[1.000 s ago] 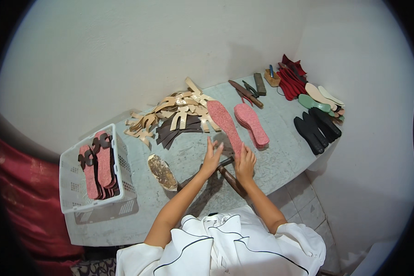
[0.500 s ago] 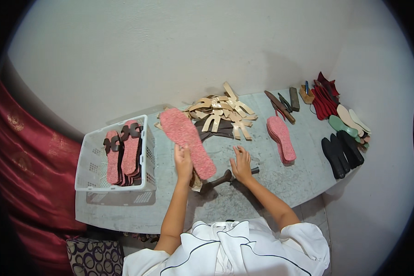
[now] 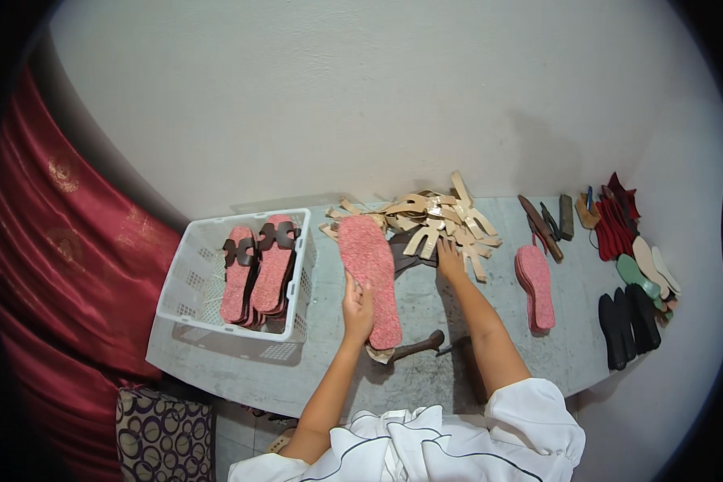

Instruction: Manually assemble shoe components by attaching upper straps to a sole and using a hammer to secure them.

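Head view gave me the grey desk (image 3: 474, 365) first, pushed against a pale wall with a red curtain (image 3: 64, 265) to its left. On the desk's left end sat a white basket (image 3: 186, 283), and in it I saw a stack of pink soles fitted with dark brown straps (image 3: 259, 269). The left hand (image 3: 358, 305) had its grip closed around the edge of a pink sole (image 3: 369, 273), which lay slanted on the desk, running up and away from the fingers toward the heap of beige strap pieces (image 3: 434, 218). The right hand (image 3: 450, 259) rested flat, fingers spread, on a dark strap piece (image 3: 410, 251) at the heap's near edge, holding nothing that I could make out. A stack of pink soles (image 3: 536, 285) lay to the right, black soles (image 3: 628, 321) beyond it. A dark-handled hammer (image 3: 414, 345) lay just below the held sole.
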Tool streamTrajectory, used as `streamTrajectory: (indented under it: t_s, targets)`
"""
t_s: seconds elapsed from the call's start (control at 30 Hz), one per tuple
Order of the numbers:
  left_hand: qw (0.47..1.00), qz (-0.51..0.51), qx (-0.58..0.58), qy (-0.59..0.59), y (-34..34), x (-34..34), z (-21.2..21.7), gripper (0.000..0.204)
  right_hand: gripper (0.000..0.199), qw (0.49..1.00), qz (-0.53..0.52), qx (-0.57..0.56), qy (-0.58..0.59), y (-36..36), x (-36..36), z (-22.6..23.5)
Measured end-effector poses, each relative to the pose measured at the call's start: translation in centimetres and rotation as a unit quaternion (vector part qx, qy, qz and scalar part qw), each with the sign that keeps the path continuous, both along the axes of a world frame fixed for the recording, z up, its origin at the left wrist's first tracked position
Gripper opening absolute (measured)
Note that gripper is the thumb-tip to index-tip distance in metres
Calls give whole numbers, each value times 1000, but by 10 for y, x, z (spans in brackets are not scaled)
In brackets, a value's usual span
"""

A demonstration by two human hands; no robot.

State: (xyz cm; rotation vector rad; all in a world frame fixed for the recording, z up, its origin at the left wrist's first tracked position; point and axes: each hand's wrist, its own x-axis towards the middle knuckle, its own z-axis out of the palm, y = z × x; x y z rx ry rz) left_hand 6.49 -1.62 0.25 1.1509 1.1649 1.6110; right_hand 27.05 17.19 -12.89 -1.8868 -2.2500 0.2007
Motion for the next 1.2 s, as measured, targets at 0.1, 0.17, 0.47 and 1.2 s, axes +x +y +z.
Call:
streamTrajectory:
  t_s: [0.1,0.17,0.47,1.2]
  targets:
    - [998,27,58,-22,3,8,1,60,56,995,16,-71,-72,5,1,0]
    - [999,18,39,-25,2,5,5,61,50,996,25,7,-84,-2,-1,-3]
    - [993,21,68,-93,6,2,3,59,16,978,30,172,-116,-17,0,-8]
    - [988,2,95,-119,9,-2,3,52,24,913,-44,-87,395,-5,39,113]
